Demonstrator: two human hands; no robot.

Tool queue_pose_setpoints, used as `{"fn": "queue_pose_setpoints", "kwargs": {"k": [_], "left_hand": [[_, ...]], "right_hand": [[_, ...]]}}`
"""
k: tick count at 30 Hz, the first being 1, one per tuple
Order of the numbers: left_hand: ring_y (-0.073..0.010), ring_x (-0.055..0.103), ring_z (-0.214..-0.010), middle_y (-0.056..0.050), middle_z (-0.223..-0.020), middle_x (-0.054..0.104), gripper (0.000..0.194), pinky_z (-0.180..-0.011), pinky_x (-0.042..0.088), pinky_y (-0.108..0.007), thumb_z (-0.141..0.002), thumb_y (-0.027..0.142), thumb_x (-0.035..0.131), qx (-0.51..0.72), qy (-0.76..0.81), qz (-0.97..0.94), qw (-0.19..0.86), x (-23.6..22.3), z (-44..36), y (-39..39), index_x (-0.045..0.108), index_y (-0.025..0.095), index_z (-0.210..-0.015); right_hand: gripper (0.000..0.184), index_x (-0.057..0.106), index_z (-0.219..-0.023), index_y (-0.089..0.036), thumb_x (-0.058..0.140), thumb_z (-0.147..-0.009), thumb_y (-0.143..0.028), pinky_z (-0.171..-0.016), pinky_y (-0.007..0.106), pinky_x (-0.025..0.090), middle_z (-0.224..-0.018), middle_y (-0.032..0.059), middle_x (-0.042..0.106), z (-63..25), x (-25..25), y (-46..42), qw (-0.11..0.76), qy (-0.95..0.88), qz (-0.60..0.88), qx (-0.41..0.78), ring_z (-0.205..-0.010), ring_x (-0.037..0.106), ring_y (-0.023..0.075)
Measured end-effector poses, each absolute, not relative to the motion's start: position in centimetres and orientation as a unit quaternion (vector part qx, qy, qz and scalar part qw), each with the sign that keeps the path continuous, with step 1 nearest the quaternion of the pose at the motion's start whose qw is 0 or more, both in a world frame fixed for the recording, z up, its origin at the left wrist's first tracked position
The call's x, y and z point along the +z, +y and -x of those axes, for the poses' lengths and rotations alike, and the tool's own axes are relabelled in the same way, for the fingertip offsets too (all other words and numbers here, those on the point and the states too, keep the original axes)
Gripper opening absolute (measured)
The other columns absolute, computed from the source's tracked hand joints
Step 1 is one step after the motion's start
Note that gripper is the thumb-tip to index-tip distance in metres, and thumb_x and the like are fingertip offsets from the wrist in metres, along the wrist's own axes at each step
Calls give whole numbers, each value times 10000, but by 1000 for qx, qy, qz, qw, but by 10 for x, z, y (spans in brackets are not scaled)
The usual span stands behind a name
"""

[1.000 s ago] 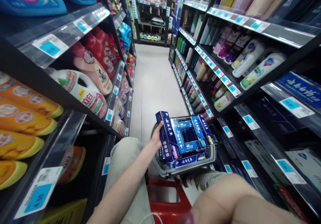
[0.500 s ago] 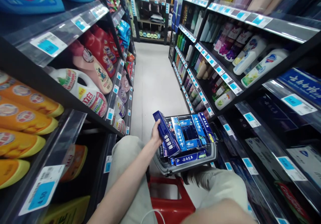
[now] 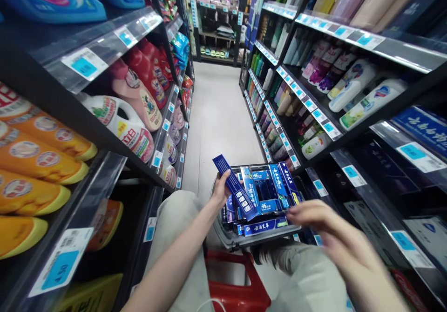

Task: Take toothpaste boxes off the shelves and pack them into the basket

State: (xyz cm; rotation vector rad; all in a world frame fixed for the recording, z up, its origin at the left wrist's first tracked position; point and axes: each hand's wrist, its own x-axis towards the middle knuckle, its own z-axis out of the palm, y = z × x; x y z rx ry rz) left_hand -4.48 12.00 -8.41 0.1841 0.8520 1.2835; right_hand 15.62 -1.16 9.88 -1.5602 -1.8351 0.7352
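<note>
My left hand [image 3: 220, 189] grips a long dark-blue toothpaste box [image 3: 236, 193], tilted up above a grey shopping basket [image 3: 260, 238] on my lap. Several more blue toothpaste boxes [image 3: 267, 190] stand and lie packed in the basket. My right hand [image 3: 319, 220] hovers at the basket's right rim, fingers stretched toward the boxes and blurred by motion, holding nothing. I sit on a red stool [image 3: 237, 284] in a narrow shop aisle.
Dark shelves line both sides. Detergent jugs [image 3: 120, 125] and orange bottles [image 3: 38, 158] fill the left shelves. Shampoo bottles [image 3: 352, 93] and blue toothpaste boxes [image 3: 424, 128] sit on the right. The pale floor [image 3: 220, 116] runs ahead to a far rack.
My left hand has lifted and tilted the toothpaste box out of the basket. My right hand has swung in from the lower right to the basket's right rim.
</note>
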Motion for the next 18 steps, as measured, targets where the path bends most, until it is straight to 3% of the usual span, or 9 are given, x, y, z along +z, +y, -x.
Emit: {"fn": "queue_pose_setpoints", "kwargs": {"k": [3, 5, 7, 9, 12, 15, 18], "left_hand": [[-259, 683, -753, -93, -757, 688, 516, -682, 569, -391, -690, 534, 645, 519, 317, -59, 792, -82, 44, 114, 570, 125, -996], [-271, 677, -768, -118, -797, 697, 592, -703, 563, -410, -703, 590, 601, 483, 251, -47, 837, -81, 43, 110, 585, 107, -1045], [-253, 670, -756, -113, -855, 702, 651, -733, 556, -414, -708, 618, 588, 474, 178, -50, 861, -81, 42, 106, 572, 120, -1127], [-221, 660, -726, -101, -907, 700, 699, -762, 547, -416, -711, 638, 578, 480, 125, -63, 866, -80, 39, 102, 540, 147, -1207], [-213, 654, -743, -113, -956, 693, 736, -794, 533, -431, -737, 680, 509, 482, 115, -79, 865, -77, 33, 100, 511, 163, -1261], [-259, 657, -839, -135, -971, 690, 721, -798, 531, -448, -764, 698, 447, 477, 144, -95, 862, -75, 31, 102, 538, 154, -1229], [-272, 661, -861, -124, -939, 697, 655, -780, 545, -419, -742, 654, 544, 492, 206, -109, 839, -79, 33, 108, 572, 143, -1150]], "right_hand": [[482, 560, -1145, -192, 637, -735, -433, -874, 423, 490, -1146, 116, 579, -137, 44, 4, 263, -635, 659, 307, -1012, 590, 272], [656, 475, -1252, -152, 616, -715, -502, -913, 440, 469, -1258, 167, 514, -125, 4, 3, 295, -566, 681, 359, -1095, 552, 296], [747, 452, -1250, -126, 616, -684, -586, -860, 421, 497, -1244, 195, 522, -113, -27, -4, 342, -468, 683, 444, -1012, 599, 287], [728, 479, -1191, -140, 621, -672, -630, -779, 392, 523, -1136, 171, 597, -101, -44, -12, 376, -369, 640, 560, -889, 643, 259], [552, 547, -1065, -169, 612, -723, -598, -719, 361, 526, -978, 107, 672, -82, -49, -17, 393, -298, 540, 682, -813, 660, 233], [429, 596, -946, -163, 648, -715, -521, -726, 349, 521, -881, 84, 698, -73, -45, -16, 398, -368, 534, 649, -788, 661, 234], [394, 608, -947, -158, 631, -724, -482, -740, 360, 514, -857, 97, 703, -76, -45, -14, 366, -478, 645, 470, -800, 658, 265]]}}
